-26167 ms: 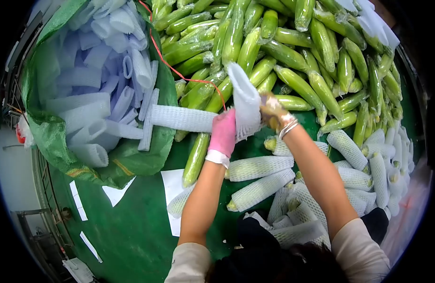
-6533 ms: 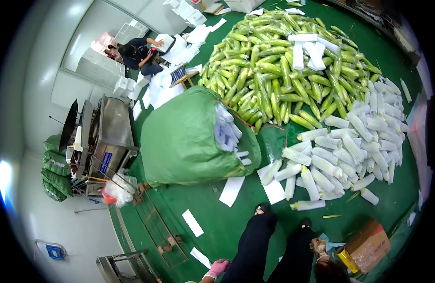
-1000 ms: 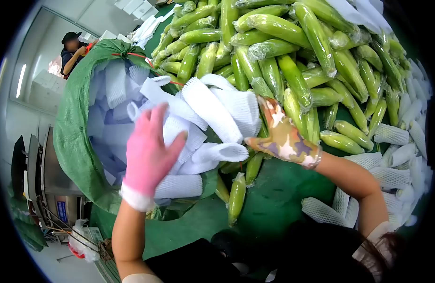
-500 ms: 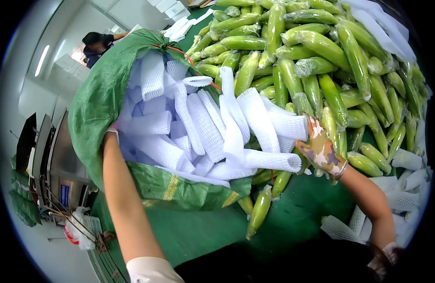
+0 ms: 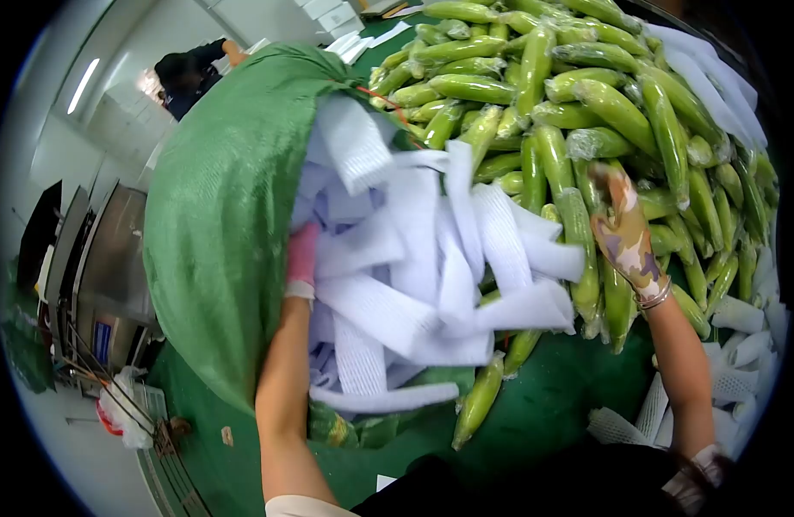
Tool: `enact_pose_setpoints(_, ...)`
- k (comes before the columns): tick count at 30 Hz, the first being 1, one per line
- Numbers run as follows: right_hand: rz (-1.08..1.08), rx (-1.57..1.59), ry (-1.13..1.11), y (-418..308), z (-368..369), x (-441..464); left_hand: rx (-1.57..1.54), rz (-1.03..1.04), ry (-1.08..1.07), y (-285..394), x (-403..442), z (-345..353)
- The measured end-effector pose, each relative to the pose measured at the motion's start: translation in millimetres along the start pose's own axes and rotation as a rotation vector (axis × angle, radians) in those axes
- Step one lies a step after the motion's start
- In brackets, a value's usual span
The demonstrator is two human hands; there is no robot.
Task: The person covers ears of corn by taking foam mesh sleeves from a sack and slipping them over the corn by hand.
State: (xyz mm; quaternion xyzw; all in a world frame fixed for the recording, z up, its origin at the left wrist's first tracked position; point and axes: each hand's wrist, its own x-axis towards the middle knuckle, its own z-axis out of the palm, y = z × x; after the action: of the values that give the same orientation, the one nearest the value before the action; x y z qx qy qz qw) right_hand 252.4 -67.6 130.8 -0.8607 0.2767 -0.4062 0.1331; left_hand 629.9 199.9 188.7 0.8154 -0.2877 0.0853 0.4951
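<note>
Left hand (image 5: 301, 254), in a pink glove with a white cuff, is at the mouth of the green woven sack (image 5: 220, 215), just inside its edge; fingers mostly hidden, so cannot tell how far closed they are or whether they grip the fabric. White foam net sleeves (image 5: 412, 233) fill the sack mouth and spill out to the right, some blurred, the outermost overlying the edge of the vegetable pile (image 5: 617, 116). Pile: long green vegetables in clear film. Right hand (image 5: 628, 234), in a camouflage-patterned glove, is over the pile, fingers blurred but apart, no object seen in it; contact with the vegetables below cannot be told. Red string (image 5: 381, 97) runs from the sack's upper edge. One wrapped vegetable (image 5: 480, 403) lies on the green floor (image 5: 543, 401) below the sleeves. Net-sleeved pieces (image 5: 728, 379) lie at lower right. Upper left: another person (image 5: 190, 79), in dark clothing, beyond the sack.
</note>
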Motion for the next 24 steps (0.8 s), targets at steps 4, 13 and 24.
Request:
enact_pose_setpoints(4,-0.268,0.326,-0.449,-166,27,72,0.010,-0.008,-0.014,-6,-30,-9)
enact_pose_setpoints(13,-0.412,0.137,-0.124,-244,261,221,-0.429,-0.517,-0.482,-18,-59,-19)
enact_pose_setpoints(24,-0.607,-0.223,-0.158,-206,193,182,-0.057,-0.032,-0.080,-76,-35,50)
